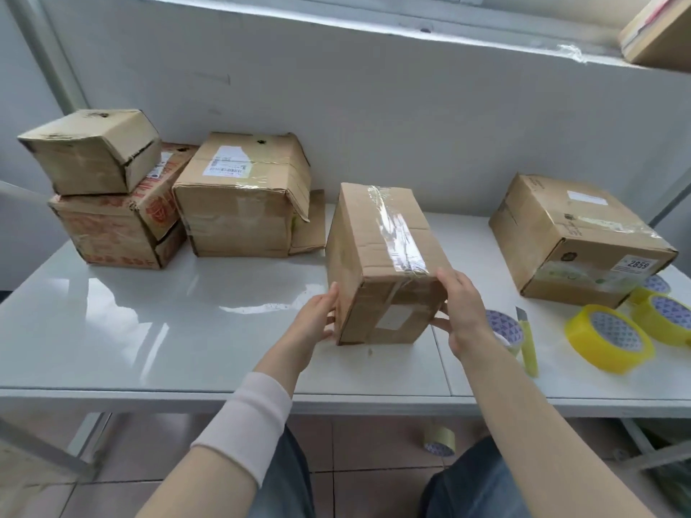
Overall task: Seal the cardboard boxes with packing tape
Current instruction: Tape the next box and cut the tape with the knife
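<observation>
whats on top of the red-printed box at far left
A smaller dented cardboard box sits on the red-printed box, hiding most of its lid; contents unseen.

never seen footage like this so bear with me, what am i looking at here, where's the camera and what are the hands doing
No machine here: a person works with bare hands, and the one picture comes from a wide-angle camera worn on their head, looking forward and down, so the arms reach in from below. The left hand presses the left side of a cardboard box standing on the white table; the right hand grips its near right edge. Clear tape runs along its top. At the left a small box sits on a red-printed box, beside a box with a shipping label. At the right are a box labelled 2859, yellow tape rolls and a utility knife. On the floor lies another roll.
</observation>
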`<state>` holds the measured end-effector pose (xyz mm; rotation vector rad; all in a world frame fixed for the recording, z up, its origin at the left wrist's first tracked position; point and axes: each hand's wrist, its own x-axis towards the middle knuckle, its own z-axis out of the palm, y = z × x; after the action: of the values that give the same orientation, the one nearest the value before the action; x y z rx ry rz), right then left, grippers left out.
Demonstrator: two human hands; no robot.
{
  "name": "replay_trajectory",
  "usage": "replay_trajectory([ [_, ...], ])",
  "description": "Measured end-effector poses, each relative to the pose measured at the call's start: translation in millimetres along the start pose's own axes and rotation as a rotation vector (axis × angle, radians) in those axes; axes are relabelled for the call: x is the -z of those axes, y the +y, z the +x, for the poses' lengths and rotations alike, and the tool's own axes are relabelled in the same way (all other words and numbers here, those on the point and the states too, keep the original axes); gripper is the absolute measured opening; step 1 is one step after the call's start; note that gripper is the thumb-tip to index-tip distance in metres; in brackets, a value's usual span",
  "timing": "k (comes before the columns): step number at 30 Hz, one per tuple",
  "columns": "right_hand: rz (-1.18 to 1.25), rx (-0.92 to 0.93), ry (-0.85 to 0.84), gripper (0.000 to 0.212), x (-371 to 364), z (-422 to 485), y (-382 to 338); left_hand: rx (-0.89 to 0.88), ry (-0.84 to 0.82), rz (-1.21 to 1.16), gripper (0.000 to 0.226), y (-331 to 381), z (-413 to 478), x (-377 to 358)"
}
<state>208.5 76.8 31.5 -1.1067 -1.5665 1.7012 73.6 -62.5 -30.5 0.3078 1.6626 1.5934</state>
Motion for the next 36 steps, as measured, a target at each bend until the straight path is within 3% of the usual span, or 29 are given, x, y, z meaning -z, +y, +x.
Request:
replay_trajectory([
  [3, 0.15, -0.062, 0.019, 0.027, 20, 2, 1, -0.014, 0.099, -0.113, 0.028, 1, 0, 6],
  [9, 0.41, -0.212, -0.15, 0.034, 41, -4, 29, 0.056, -0.27, -0.5, 0.044, -1, -7, -8],
  [11, 0.361, -0.119, -0.11, 0.034, 42, -1, 25, -0.01, -0.3, -0.516, 0.041, 6, -7, -16],
  [15, 0.029, 0.181, 0.031, 0.031, 45, 3, 2, -0.109, -0.278, -0.529, 0.044, 33, 6, -31],
  [19, -0.197, 0.421, -0.059, 0.099, 60, 6, -8, -0.195, -0.286, -0.449, 0.05, 63, 28, -49],
  [22, -0.123, 0.481, -0.046, 0.093, 69, 25, -11, -0.226, -0.303, -0.377, 0.047, 78, 46, -71],
  [26, -0.019, 0.33, -0.033, 0.054, 79, 66, -16, -0.224, -0.325, -0.326, 0.03, 84, 74, -100],
  [29, 0.03, 0.177, -0.019, 0.065, 87, 103, -13, -0.265, -0.354, -0.22, 0.029, 93, 99, -119],
  [32, 0.07, -0.002, 0.016, 0.058, 91, 135, -5, -0.27, -0.31, -0.125, 0.032, 97, 124, -139],
  [36, 0.002, -0.086, 0.021, 0.069, 98, 171, 10, -0.211, -0.25, -0.069, 0.039, 87, 153, -160],
])
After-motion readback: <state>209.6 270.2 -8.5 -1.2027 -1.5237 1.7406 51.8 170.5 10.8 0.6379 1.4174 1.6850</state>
